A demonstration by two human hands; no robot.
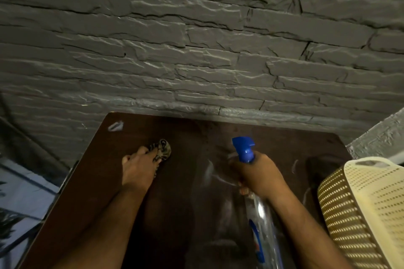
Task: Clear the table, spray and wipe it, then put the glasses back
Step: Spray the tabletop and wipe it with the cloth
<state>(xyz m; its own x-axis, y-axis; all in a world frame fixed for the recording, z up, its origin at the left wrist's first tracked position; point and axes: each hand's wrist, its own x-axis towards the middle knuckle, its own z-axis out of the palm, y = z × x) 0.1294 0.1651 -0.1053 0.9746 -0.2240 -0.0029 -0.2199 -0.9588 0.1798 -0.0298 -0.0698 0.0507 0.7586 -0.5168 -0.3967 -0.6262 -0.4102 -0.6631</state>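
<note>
Spraying goes best if the right hand [256, 172], its grip closed round the spray bottle [258, 209], aims across the dark surface [185, 181] while the left hand [136, 168] presses the cloth [162, 150] down, ready

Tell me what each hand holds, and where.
Right hand grips the spray bottle at its neck, below the blue nozzle. Left hand presses a bunched cloth under its fingers.
</note>
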